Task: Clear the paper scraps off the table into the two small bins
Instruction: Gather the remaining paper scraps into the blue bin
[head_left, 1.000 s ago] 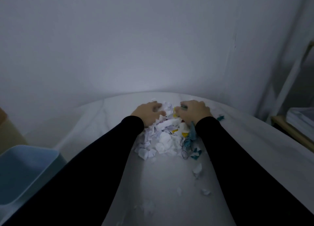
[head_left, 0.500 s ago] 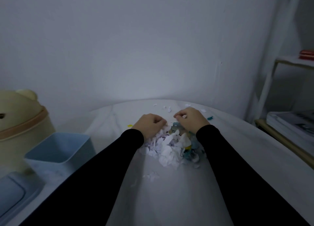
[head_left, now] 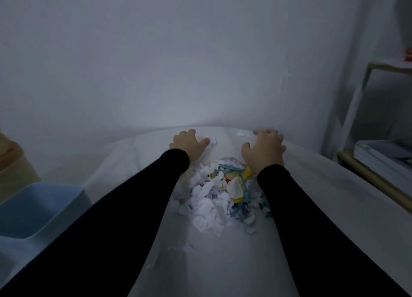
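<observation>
A heap of paper scraps (head_left: 219, 195), mostly white with yellow, teal and red bits, lies on the white table (head_left: 223, 263) between my two forearms. My left hand (head_left: 188, 144) rests flat near the table's far edge, fingers spread, beside a small white scrap (head_left: 213, 140). My right hand (head_left: 264, 150) lies spread on the far right of the table, just beyond the heap, with a few loose scraps (head_left: 242, 134) by its fingertips. Neither hand holds anything. A light blue bin (head_left: 33, 209) stands at the left edge.
A beige rounded bin (head_left: 13, 169) sits behind the blue one at far left. A wooden shelf with stacked books (head_left: 383, 156) stands to the right of the table. A plain wall rises right behind the table. Tiny scraps (head_left: 169, 254) lie nearer me.
Both hands have left the heap, opened and reached forward to the table's far edge, spreading apart. The heap stays gathered between my forearms.
</observation>
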`<state>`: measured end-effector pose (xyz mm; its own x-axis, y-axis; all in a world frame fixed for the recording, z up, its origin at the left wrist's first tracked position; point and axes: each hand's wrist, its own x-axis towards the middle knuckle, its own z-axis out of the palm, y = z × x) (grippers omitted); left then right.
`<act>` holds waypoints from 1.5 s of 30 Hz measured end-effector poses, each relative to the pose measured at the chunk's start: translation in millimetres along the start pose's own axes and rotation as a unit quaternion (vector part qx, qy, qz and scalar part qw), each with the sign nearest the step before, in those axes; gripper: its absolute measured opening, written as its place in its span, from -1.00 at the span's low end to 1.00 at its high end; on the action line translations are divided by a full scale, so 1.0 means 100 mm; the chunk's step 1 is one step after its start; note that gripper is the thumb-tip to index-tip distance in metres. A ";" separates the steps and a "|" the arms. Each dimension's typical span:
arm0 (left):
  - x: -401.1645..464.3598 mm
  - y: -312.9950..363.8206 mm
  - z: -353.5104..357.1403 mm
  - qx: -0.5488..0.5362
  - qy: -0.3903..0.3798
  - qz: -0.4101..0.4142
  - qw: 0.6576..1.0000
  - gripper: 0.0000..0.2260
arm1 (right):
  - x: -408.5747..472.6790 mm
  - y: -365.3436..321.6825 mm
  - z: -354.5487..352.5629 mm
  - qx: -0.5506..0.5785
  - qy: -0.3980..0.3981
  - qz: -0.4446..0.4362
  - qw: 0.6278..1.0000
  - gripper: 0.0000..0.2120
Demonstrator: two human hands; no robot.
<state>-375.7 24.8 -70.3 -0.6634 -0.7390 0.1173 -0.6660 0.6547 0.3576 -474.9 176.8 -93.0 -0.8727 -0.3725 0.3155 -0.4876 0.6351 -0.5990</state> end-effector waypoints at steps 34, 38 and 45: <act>0.25 0.15 0.24 0.049 -0.036 0.094 0.994 -0.68 | 0.46 -0.11 0.41 -0.022 -0.174 -0.107 0.979 -0.67; 0.09 0.14 0.16 0.062 -0.049 0.140 0.987 -0.66 | 0.38 -0.13 0.31 0.002 -0.177 -0.109 0.978 -0.63; -0.09 0.07 0.04 -0.023 0.000 0.163 0.986 -0.76 | 0.10 -0.08 0.21 0.028 -0.152 -0.145 0.977 -0.75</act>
<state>-375.7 36.6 -72.6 -0.8394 -0.4912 0.2326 -0.4021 0.8492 0.3424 -479.0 153.7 -100.8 -0.6466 -0.7210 0.2492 -0.7040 0.4383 -0.5588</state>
